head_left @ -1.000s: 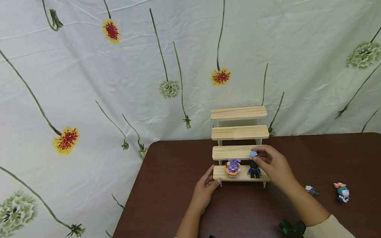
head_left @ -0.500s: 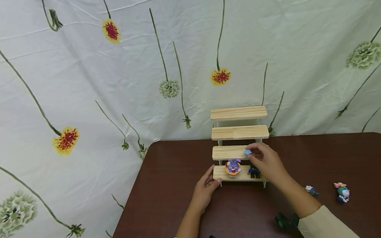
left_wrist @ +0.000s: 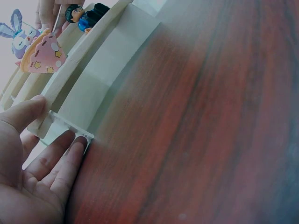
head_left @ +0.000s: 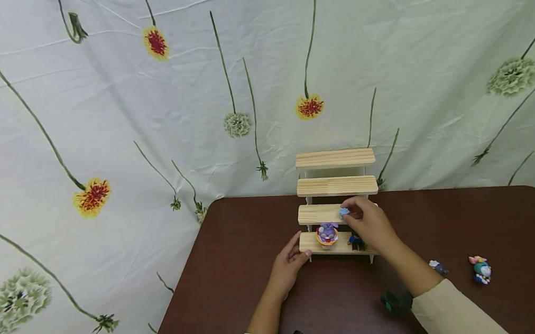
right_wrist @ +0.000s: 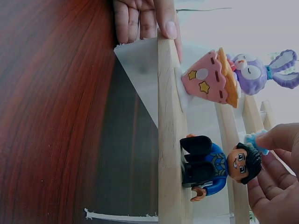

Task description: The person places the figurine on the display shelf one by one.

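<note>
At the left end of the lowest step of a four-tier wooden display stand (head_left: pixel 317 214), my left hand (head_left: pixel 286 265) grips the board, thumb on top and fingers underneath. A purple bunny figurine (right_wrist: pixel 252 74) in a pink star-patterned cone sits on that step. Beside it, to the right, sits a black-haired toy figure (right_wrist: pixel 210 163) in blue and black. My right hand (head_left: pixel 373 226) pinches a small light-blue piece (head_left: pixel 343 212) between thumb and fingers, over the second step from the bottom. Most of this piece is hidden by the fingers.
Two small toys lie on the dark brown table (head_left: pixel 239 275) to the right: a grey-blue one (head_left: pixel 437 266) near the right forearm and a teal-and-pink figurine (head_left: pixel 481 270) farther out. A flower-printed cloth (head_left: pixel 260 83) hangs behind the stand.
My right hand has moved left and slightly back with the light-blue piece, from above the black-haired figure to over the second step. The left hand stays in place.
</note>
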The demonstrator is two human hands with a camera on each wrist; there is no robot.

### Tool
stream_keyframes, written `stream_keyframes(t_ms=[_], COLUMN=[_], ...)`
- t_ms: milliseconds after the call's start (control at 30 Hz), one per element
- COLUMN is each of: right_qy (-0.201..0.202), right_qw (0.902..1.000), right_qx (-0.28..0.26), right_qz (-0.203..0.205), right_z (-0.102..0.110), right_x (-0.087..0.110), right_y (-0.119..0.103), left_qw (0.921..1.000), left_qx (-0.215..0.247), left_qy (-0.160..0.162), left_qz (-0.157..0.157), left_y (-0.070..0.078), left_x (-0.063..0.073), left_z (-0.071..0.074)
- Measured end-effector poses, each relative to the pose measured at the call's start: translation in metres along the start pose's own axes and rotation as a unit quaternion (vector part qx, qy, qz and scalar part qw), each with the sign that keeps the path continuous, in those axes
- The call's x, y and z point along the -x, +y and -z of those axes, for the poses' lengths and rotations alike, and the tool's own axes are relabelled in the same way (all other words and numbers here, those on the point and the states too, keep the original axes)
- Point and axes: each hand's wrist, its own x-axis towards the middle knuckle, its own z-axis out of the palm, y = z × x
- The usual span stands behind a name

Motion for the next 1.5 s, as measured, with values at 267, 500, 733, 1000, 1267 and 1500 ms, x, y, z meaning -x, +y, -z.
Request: stream_keyframes(t_ms=[267,500,733,1000,1267,1500], right_qy=[-0.01,-0.012,-0.018,-0.031,-0.017,-0.009], right_qw=[0.9999,0.9999,0.9998,0.9994,0.9994,0.9986], right_qx=[0.003,0.004,0.005,0.003,-0.03,-0.052], right_qz=[-0.004,0.0,-0.006,-0.013,0.006,-0.004], right_z=[-0.0011,-0.0025,-0.0024,-0.0004,0.0027,0.0054], right_x=[-0.003,-0.004,-0.0036,-0.0033,-0.0008,0.0012], right_y=[0.0005,0.001,-0.001,0.0006,0.0029,0.0058], left_qw=[1.0,1.0,1.0,1.0,1.0,1.0], left_qx=[0.004,0.005,-0.002,0.001,0.001,0.0], left_qy=[0.0,0.0,-0.001,0.004,0.004,0.002], left_qz=[-0.001,-0.002,-0.002,0.002,-0.003,-0.003], left_y=[0.0011,0.0006,-0.0008,-0.0002,0.0004,-0.0003], left_x=[0.0006,0.0001,-0.0001,-0.0002,0.0006,-0.0001], left_z=[-0.0006,0.0002,0.001,0.0001,-0.0009,-0.0002])
